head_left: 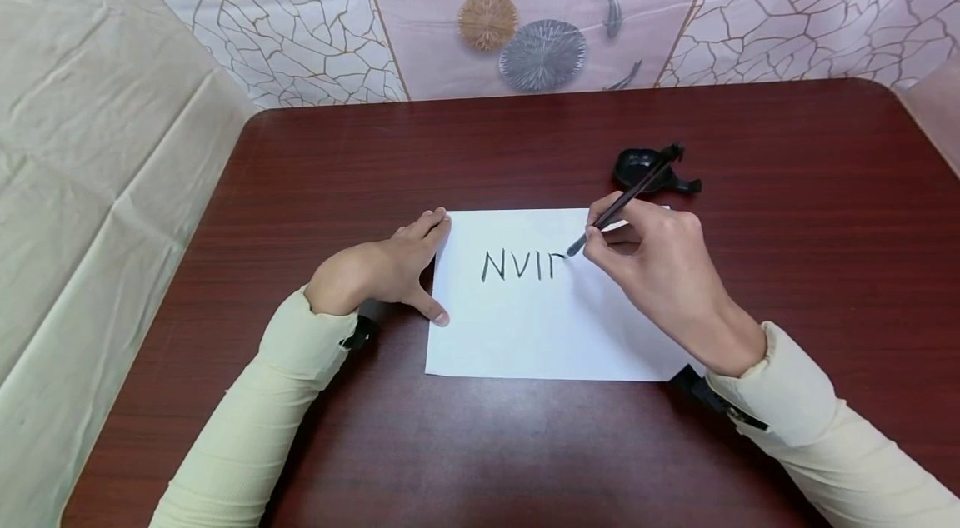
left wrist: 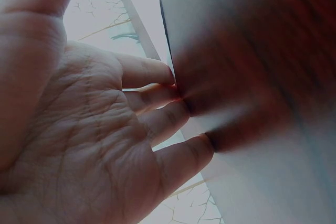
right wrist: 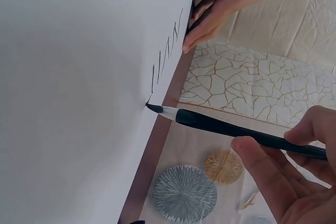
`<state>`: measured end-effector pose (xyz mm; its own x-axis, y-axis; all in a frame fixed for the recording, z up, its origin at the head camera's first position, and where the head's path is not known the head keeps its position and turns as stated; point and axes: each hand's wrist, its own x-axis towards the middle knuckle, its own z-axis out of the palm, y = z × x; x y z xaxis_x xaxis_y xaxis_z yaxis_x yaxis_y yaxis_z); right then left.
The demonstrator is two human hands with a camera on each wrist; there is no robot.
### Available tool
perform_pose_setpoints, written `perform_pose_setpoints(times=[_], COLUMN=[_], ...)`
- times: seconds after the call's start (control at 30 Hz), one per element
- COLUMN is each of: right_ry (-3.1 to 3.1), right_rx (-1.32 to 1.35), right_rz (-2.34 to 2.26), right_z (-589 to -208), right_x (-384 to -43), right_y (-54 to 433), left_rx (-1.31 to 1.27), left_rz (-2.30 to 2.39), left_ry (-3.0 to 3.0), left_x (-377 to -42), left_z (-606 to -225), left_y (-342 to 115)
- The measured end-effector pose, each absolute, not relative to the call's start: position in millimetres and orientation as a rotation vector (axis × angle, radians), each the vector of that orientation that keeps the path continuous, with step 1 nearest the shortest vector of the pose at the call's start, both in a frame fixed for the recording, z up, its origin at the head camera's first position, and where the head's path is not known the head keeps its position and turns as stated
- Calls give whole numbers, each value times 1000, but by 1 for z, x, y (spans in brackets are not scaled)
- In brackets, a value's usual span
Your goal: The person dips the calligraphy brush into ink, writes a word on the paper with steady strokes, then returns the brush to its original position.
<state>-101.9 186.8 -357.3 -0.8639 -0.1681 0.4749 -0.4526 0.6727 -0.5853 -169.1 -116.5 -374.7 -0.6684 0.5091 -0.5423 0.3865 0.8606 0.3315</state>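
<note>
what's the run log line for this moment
right hand: grips black ink brush | tip on white paper sheet | left hand: presses paper edge

Looks like a small makeshift writing corner: dark red wooden table [head_left: 480,445], screened at 12 o'clock by a marble-and-fish patterned backdrop [head_left: 540,12], draped at 9 o'clock with creased beige sheeting [head_left: 82,203].
</note>
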Motion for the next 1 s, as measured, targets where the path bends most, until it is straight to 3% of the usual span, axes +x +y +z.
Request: perform_pose_setpoints(times=[1.0], right_ry=[-2597], right_rx=[538], right_rz=[1037], right_z=[-349], right_x=[-88], right_y=[181], left_rx=[655], left_rz=[231], left_ry=[2383], left_x=[-171], left_z=[-376], left_y=[-117])
